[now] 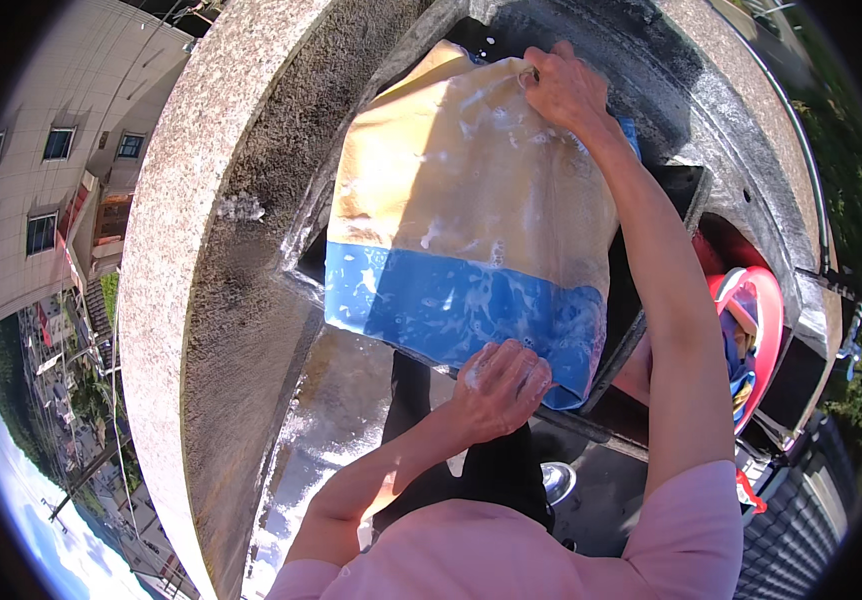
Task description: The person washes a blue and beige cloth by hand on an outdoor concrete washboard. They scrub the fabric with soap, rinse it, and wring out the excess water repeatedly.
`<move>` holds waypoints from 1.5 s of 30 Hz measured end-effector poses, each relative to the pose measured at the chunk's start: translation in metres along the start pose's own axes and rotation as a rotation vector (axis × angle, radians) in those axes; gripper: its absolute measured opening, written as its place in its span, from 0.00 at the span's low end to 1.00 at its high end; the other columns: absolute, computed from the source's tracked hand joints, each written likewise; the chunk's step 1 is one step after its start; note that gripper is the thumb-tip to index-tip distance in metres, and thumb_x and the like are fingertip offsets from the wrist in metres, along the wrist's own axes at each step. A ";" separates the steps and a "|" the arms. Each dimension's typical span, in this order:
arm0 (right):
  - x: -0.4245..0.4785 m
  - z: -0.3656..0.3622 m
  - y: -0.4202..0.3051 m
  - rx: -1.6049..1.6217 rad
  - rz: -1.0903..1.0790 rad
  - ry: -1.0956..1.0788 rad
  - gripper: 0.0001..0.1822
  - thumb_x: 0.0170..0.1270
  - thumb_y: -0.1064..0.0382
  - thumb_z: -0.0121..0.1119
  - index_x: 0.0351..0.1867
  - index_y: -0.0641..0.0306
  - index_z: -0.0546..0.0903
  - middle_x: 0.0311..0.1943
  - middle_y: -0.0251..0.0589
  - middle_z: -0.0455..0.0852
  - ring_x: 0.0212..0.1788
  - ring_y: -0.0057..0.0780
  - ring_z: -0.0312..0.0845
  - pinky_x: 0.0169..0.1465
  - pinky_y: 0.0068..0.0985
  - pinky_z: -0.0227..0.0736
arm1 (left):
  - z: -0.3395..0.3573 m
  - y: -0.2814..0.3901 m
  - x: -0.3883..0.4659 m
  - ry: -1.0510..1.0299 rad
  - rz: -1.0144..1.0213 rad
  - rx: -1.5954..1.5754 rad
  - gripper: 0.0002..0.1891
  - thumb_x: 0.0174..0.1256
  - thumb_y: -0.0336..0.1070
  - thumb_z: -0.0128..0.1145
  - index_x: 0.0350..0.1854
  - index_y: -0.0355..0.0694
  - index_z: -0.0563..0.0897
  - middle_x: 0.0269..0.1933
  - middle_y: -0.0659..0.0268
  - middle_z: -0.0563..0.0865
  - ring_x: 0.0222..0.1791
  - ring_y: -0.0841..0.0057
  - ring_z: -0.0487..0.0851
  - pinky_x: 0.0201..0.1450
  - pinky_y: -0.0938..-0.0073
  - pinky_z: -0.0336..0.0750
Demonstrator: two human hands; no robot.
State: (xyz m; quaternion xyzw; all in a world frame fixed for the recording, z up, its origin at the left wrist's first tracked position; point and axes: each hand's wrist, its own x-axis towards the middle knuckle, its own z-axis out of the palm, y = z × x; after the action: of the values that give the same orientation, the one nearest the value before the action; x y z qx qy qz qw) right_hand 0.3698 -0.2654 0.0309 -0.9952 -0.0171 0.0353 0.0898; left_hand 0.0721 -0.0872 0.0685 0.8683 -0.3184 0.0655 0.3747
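A wet yellow and blue cloth piece [468, 202], spotted with soap suds, lies spread over a dark stone or concrete washbasin. Its blue band runs along the edge nearest me. My right hand [567, 86] grips the cloth's far right corner, fingers curled over the edge. On the near edge of the blue band, my left hand [502, 390] rests with bent, sudsy fingers closed on the fabric. Part of the basin beneath the cloth is hidden.
A red plastic tub [772, 322] with colourful cloth inside stands to the right. At left rises a rough granite parapet [168, 202]. A metal bowl [558, 481] sits low near my legs. A tap [851, 349] shows at far right.
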 end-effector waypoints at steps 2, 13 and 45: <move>-0.022 0.019 0.015 -0.147 -0.007 0.046 0.18 0.66 0.53 0.59 0.56 0.48 0.77 0.58 0.45 0.73 0.58 0.51 0.77 0.55 0.50 0.74 | 0.034 0.007 -0.005 -0.126 0.047 0.013 0.11 0.53 0.36 0.66 0.36 0.39 0.80 0.35 0.62 0.80 0.38 0.67 0.80 0.38 0.68 0.77; -0.144 0.059 0.005 0.041 -0.332 0.136 0.28 0.63 0.54 0.65 0.62 0.57 0.70 0.60 0.51 0.70 0.51 0.54 0.79 0.52 0.46 0.79 | 0.033 -0.021 -0.005 -0.293 0.113 0.228 0.21 0.69 0.50 0.57 0.57 0.42 0.84 0.64 0.61 0.80 0.71 0.63 0.71 0.71 0.53 0.65; -0.175 0.056 -0.064 -0.005 -0.302 0.023 0.27 0.64 0.38 0.60 0.53 0.56 0.78 0.41 0.45 0.73 0.41 0.44 0.80 0.38 0.45 0.79 | 0.074 -0.016 -0.078 -0.059 0.056 0.056 0.15 0.59 0.39 0.64 0.47 0.40 0.86 0.60 0.61 0.84 0.64 0.64 0.79 0.69 0.55 0.67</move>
State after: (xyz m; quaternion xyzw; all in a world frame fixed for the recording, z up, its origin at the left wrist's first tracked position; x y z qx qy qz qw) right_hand 0.1897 -0.2001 -0.0005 -0.9819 -0.1656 0.0101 0.0918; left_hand 0.0114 -0.0911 -0.0214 0.8708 -0.3514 0.0593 0.3387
